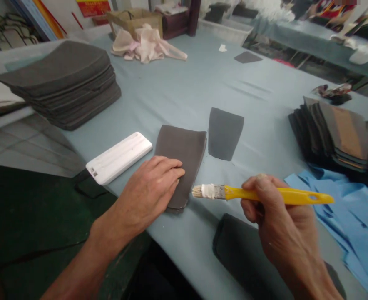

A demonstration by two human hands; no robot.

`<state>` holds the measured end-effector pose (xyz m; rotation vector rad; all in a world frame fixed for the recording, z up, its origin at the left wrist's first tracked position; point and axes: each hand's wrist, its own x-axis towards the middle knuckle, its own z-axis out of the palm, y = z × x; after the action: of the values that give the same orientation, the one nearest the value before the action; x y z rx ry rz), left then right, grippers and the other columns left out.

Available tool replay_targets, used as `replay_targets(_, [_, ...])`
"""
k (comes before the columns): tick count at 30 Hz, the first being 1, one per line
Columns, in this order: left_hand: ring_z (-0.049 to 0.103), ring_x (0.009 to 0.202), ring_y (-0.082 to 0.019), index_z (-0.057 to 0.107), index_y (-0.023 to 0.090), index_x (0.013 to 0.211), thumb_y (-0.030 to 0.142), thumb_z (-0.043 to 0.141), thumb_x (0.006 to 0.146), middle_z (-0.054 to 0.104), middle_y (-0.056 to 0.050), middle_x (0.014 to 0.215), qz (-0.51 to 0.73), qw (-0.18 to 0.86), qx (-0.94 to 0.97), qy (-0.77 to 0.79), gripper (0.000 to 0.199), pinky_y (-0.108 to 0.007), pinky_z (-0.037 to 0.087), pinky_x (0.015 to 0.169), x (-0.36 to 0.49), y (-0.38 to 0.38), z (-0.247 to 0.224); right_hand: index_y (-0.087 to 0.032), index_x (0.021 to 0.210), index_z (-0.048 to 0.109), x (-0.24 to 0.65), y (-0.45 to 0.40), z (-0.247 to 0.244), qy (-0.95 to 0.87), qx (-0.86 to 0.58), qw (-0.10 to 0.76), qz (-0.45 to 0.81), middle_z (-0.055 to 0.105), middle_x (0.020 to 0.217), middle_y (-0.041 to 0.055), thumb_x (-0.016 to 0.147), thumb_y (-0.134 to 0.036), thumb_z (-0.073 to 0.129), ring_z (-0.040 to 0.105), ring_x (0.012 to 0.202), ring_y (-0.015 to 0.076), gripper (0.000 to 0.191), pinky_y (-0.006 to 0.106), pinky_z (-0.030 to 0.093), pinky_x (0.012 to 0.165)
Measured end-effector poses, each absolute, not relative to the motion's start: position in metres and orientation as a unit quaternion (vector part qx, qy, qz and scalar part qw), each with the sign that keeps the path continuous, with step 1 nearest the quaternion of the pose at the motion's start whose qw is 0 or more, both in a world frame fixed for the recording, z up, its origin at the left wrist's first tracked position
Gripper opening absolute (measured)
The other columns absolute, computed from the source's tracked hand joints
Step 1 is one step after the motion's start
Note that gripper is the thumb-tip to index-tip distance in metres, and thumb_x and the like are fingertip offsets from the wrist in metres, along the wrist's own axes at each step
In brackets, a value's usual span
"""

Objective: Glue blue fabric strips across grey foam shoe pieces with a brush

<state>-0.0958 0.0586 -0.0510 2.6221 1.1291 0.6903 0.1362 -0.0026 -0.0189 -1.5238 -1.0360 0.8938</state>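
My left hand (154, 183) lies flat, fingers stretched out, on a small stack of dark grey-brown fabric pieces (184, 143) near the table edge. In my right hand (274, 208) is a paintbrush (299, 196) with a yellow handle, held level and pointing left. Its bristles are wrapped in a whitish band, and their tip is just right of the stack's edge; whether they touch it I cannot tell. A single dark grey piece (225, 134) lies to the right of the stack. Below my right hand is a dark folded bundle (243, 250), partly hidden by the hand and wrist.
A white power bank (120, 157) lies at the table edge, left of the stack. Tall dark stacks stand at the left (68, 83) and right (340, 133). Blue cloth (346, 225) lies at the right; pale scraps (146, 43) and a cardboard box (135, 21) are at the back.
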Motion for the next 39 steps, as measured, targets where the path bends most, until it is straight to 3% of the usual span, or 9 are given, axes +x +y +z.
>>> replay_targets(15, [0.066, 0.118, -0.028, 0.073, 0.016, 0.120, 0.016, 0.045, 0.107, 0.074, -0.010, 0.131, 0.254, 0.086, 0.887, 0.376, 0.030, -0.046, 0.055, 0.098, -0.099, 0.060, -0.059, -0.022, 0.067, 0.067, 0.103, -0.006, -0.016, -0.456, -0.653, 0.500, 0.341, 0.048, 0.043, -0.0037, 0.091, -0.059, 0.079, 0.041, 0.033, 0.0098, 0.046, 0.020, 0.027, 0.031])
replay_targets(22, [0.066, 0.118, -0.027, 0.072, 0.017, 0.121, 0.017, 0.047, 0.108, 0.075, -0.009, 0.131, 0.269, 0.089, 0.881, 0.379, 0.029, -0.044, 0.054, 0.098, -0.099, 0.060, -0.063, -0.023, 0.067, 0.067, 0.097, 0.006, -0.005, -0.443, -0.703, 0.501, 0.243, 0.050, 0.047, -0.0043, 0.093, -0.055, 0.078, 0.045, 0.037, 0.0095, 0.043, 0.020, 0.035, 0.035])
replay_targets(29, [0.066, 0.117, -0.028, 0.072, 0.016, 0.120, 0.015, 0.051, 0.106, 0.075, -0.009, 0.129, 0.290, 0.089, 0.873, 0.382, 0.025, -0.046, 0.054, 0.096, -0.099, 0.059, -0.066, -0.022, 0.068, 0.065, 0.093, -0.007, -0.008, -0.466, -0.688, 0.489, 0.265, 0.046, 0.046, -0.0053, 0.098, -0.054, 0.072, 0.040, 0.034, 0.0083, 0.045, 0.019, 0.027, 0.031])
replay_targets(34, [0.066, 0.117, -0.029, 0.072, 0.015, 0.119, 0.015, 0.050, 0.106, 0.074, -0.009, 0.129, 0.297, 0.087, 0.872, 0.380, 0.025, -0.047, 0.054, 0.093, -0.099, 0.059, -0.067, -0.021, 0.068, 0.066, 0.097, 0.012, -0.021, -0.492, -0.650, 0.529, 0.236, 0.046, 0.042, -0.0056, 0.098, -0.041, 0.074, 0.041, 0.032, 0.0089, 0.038, 0.019, 0.029, 0.030])
replay_targets(39, [0.066, 0.117, -0.029, 0.071, 0.016, 0.118, 0.013, 0.050, 0.105, 0.074, -0.008, 0.129, 0.299, 0.093, 0.869, 0.382, 0.026, -0.047, 0.055, 0.093, -0.098, 0.059, -0.067, -0.021, 0.065, 0.066, 0.098, 0.019, -0.011, -0.488, -0.656, 0.537, 0.211, 0.045, 0.041, -0.0058, 0.094, -0.045, 0.078, 0.041, 0.031, 0.0082, 0.040, 0.018, 0.030, 0.030])
